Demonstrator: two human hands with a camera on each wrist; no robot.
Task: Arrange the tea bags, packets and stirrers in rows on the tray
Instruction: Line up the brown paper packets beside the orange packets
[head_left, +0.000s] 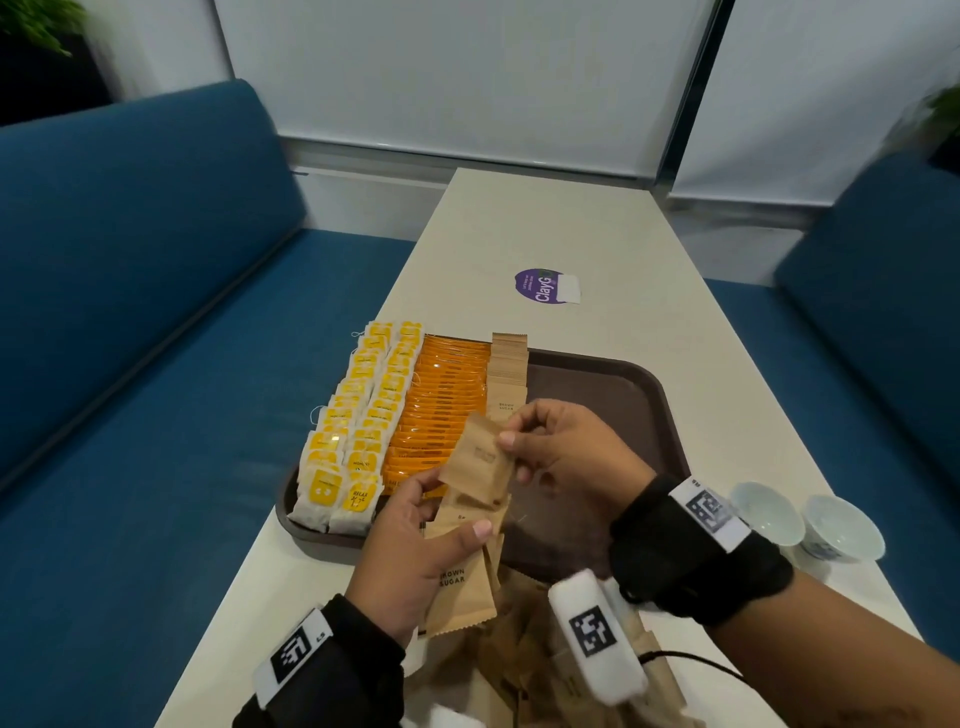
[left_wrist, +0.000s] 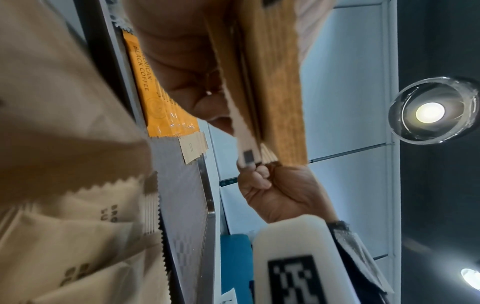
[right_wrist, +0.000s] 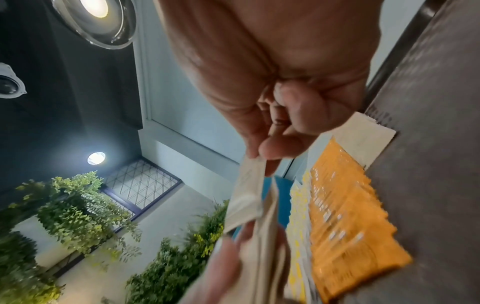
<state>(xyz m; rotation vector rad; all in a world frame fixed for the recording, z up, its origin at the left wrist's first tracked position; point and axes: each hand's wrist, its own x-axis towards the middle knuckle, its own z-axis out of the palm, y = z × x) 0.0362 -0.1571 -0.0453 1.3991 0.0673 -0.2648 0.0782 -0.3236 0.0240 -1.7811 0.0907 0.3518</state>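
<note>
Left hand (head_left: 410, 551) grip clamps a stack of brown paper sugar packets (head_left: 462, 566). Right hand (head_left: 566, 452) grip pinches one tan packet (head_left: 478, 457) above the dark brown plastic tray (head_left: 613, 395) on the counter (head_left: 561, 228).

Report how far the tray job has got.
Done: tea bags in two rows and orange coffee packets in one, on the tray. Sugar row started. In hand: left hand holds sugar packets; right hand pinches one. Left: loose packets. No stirrers visible.
</note>
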